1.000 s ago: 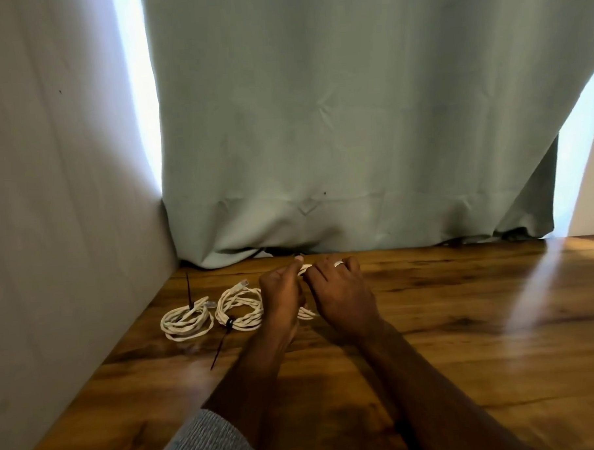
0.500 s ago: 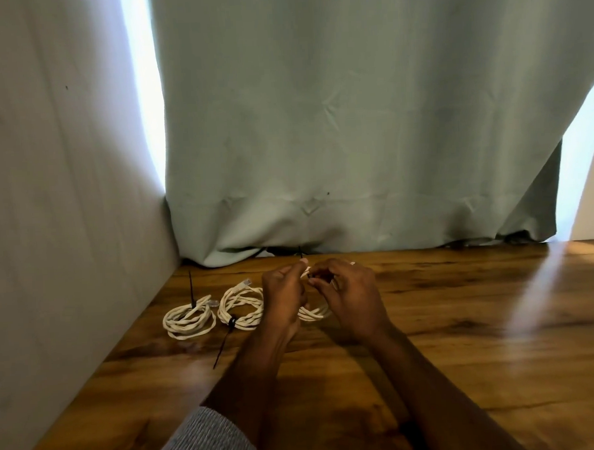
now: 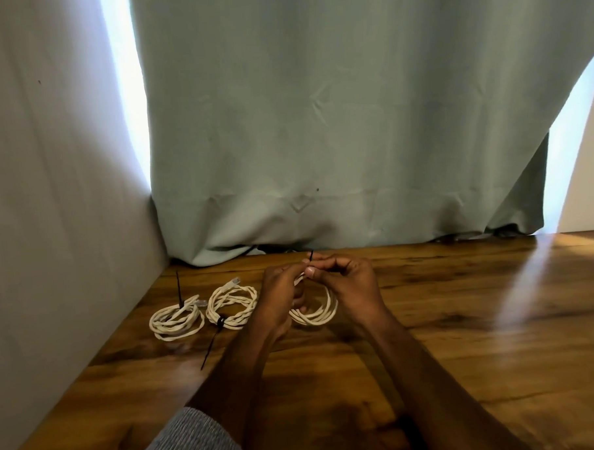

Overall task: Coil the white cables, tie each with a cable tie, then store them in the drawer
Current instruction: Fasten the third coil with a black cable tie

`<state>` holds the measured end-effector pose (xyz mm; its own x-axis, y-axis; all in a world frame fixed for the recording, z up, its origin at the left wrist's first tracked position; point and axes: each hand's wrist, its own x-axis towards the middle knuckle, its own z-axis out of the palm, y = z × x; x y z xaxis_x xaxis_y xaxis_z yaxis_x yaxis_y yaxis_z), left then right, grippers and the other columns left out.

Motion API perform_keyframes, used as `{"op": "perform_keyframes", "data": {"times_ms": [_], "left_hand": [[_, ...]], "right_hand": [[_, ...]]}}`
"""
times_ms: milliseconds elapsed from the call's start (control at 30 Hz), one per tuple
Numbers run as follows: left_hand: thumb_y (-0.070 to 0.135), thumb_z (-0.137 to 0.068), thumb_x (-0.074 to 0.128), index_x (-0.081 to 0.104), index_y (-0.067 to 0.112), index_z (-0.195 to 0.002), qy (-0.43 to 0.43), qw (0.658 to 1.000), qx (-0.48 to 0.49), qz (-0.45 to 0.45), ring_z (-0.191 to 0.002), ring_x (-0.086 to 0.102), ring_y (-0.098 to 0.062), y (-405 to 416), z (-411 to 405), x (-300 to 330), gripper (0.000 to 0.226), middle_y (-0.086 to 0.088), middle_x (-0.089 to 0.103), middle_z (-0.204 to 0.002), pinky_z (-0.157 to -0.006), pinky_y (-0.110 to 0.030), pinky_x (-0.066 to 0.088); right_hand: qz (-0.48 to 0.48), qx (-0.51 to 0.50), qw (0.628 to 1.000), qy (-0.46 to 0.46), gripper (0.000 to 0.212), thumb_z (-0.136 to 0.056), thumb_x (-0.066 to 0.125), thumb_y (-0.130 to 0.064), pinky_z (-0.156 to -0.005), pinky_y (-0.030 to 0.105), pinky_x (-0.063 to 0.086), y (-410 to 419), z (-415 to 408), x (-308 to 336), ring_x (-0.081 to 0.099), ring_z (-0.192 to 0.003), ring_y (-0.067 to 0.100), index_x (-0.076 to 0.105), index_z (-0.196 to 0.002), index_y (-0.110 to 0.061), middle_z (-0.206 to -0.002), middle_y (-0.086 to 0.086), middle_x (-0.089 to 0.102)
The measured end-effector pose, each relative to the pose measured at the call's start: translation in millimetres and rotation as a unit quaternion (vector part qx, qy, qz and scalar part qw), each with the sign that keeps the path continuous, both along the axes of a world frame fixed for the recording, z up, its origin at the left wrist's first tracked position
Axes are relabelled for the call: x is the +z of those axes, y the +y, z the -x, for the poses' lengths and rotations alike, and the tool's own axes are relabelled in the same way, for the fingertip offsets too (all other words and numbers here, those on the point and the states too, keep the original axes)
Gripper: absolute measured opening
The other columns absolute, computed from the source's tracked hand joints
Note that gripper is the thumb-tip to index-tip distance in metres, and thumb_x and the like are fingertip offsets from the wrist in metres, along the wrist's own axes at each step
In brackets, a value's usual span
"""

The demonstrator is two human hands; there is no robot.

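On the wooden counter (image 3: 463, 319), 2 tied coils (image 3: 177, 320) lie left. Both hands, left (image 3: 281, 290) and right (image 3: 345, 280), pinch the 3rd coil (image 3: 318, 314), apparently threading its tie (image 3: 311, 256); cinching comes next.

Looks like a room in a home, desk pushed into a corner. Evidence: glossy dark-grained wooden tabletop (image 3: 463, 319) butting against a plain grey painted wall (image 3: 49, 201) on the left, and a long pale green fabric curtain (image 3: 335, 121) hanging down to the back edge, hem bunched on the wood. Daylight leaks through the gaps on both sides of the curtain, so a window sits behind it. No lab, shop or workshop gear in view. Domestic setup, soft furnishings only.
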<state>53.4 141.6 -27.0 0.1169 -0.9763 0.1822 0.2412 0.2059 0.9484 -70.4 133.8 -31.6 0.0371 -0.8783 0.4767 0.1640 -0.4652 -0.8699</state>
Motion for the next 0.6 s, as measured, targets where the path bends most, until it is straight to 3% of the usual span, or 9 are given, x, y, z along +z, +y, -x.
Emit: {"op": "perform_keyframes", "data": {"times_ms": [133, 233, 467, 600], "left_hand": [[0.011, -0.094, 0.054, 0.066, 0.01, -0.074, -0.042, 0.999, -0.008, -0.001, -0.033, 0.03, -0.008, 5, 3, 2, 0.024, 0.008, 0.04, -0.041, -0.047, -0.024, 0.026], [0.014, -0.095, 0.056, 0.065, 0.007, -0.077, -0.063, 0.998, -0.008, 0.0, -0.037, 0.029, -0.009, 3, 6, -2, 0.021, 0.005, 0.037, -0.045, -0.047, -0.025, 0.025], [0.02, -0.097, 0.06, 0.057, 0.008, -0.095, -0.058, 0.996, 0.001, 0.069, -0.042, 0.031, -0.011, -2, 5, -10, 0.013, 0.007, 0.046, -0.054, -0.045, -0.024, 0.029], [0.012, -0.088, 0.072, 0.066, 0.0, -0.094, -0.085, 0.992, -0.017, 0.091, -0.038, 0.03, -0.012, -2, 2, -12, 0.015, -0.003, 0.045, -0.052, -0.042, -0.021, 0.031]], "right_hand": [[-0.051, -0.012, 0.997, -0.049, 0.013, -0.077, 0.081, 0.002, -0.086, 0.039, 0.059, -1, 1, 0, 0.075, -0.091, 0.024, 0.08, -0.085, -0.008, -0.092, 0.012, 0.078], [-0.073, -0.038, 0.995, -0.057, 0.009, -0.077, 0.084, -0.004, -0.084, 0.044, 0.06, -2, 3, -2, 0.074, -0.08, 0.028, 0.08, -0.081, -0.01, -0.086, 0.015, 0.078], [-0.11, -0.052, 0.988, -0.096, 0.011, -0.077, 0.083, -0.005, -0.079, 0.039, 0.06, 3, 1, 1, 0.073, -0.078, 0.026, 0.077, -0.085, -0.003, -0.084, 0.016, 0.077], [-0.147, -0.011, 0.982, -0.118, 0.008, -0.08, 0.078, 0.001, -0.08, 0.039, 0.06, -1, 5, -2, 0.072, -0.08, 0.03, 0.076, -0.088, 0.0, -0.086, 0.02, 0.076]]}}
